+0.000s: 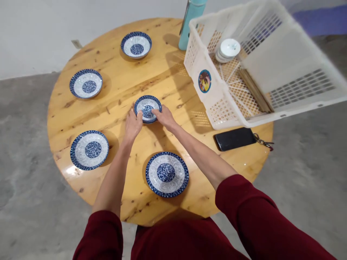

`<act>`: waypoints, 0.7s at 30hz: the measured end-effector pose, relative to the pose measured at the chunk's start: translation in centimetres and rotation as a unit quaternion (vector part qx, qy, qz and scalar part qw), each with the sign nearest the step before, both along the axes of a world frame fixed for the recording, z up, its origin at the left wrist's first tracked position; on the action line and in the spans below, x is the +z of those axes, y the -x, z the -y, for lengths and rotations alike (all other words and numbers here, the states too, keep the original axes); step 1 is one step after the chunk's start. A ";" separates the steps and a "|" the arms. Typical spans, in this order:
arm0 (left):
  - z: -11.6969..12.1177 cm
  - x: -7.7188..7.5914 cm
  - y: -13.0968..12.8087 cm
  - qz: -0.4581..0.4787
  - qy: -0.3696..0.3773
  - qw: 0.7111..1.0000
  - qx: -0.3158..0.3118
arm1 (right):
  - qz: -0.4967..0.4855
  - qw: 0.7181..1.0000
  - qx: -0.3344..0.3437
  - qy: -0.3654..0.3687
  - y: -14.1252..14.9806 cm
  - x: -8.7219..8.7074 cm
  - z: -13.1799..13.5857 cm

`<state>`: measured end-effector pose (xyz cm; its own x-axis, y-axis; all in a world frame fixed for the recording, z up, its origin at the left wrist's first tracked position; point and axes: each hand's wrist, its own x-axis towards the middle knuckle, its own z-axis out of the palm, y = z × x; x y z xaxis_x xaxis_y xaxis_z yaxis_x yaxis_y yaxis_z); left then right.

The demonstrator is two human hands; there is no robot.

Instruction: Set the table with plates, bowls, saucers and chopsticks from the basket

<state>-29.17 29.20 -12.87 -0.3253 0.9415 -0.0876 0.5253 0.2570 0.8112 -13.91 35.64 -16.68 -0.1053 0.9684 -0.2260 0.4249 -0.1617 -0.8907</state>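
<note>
A small stack of blue-and-white plates (148,105) sits at the middle of the round wooden table (114,94). My left hand (133,123) grips the stack's near left rim with its thumb on top. My right hand (165,117) holds the near right rim the same way. Single blue-and-white plates lie around the table: one nearest me (167,174), one at the near left (89,149), one at the far left (86,83) and one at the far side (136,44).
A white plastic basket (217,104) stands at the table's right, holding small white dishes (229,48) and chopsticks (256,92). A black phone with keys (234,138) lies by its near edge. A teal bottle (191,21) stands behind it. Concrete floor surrounds the table.
</note>
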 end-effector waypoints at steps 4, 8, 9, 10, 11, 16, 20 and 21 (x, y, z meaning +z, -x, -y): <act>0.7 2.5 -0.5 -0.185 0.059 0.981 0.010 | 0.120 0.983 0.046 -0.132 -2.0 -0.4 0.0; 0.2 3.7 -1.5 -0.224 0.073 0.971 0.031 | 0.195 0.964 0.075 -0.164 -2.4 0.2 0.0; 0.1 3.8 -1.7 -0.223 0.072 0.971 0.038 | 0.204 0.963 0.072 -0.160 -2.2 0.5 0.0; -0.1 3.9 -1.9 -0.219 0.069 0.972 0.046 | 0.211 0.963 0.065 -0.154 -2.0 0.7 0.0; -0.2 4.1 -2.1 -0.209 0.065 0.974 0.053 | 0.215 0.964 0.057 -0.147 -1.8 0.9 0.0; 0.2 5.9 -2.8 -0.154 0.013 0.986 0.060 | 0.179 0.972 0.019 -0.153 -2.5 3.2 0.7; 3.9 7.9 -3.7 -0.111 -0.065 0.991 0.022 | 0.114 0.969 0.005 -0.218 -5.5 7.1 5.0; 5.5 8.2 -4.0 -0.095 -0.079 0.992 0.007 | 0.103 0.967 0.001 -0.234 -6.4 8.0 6.8</act>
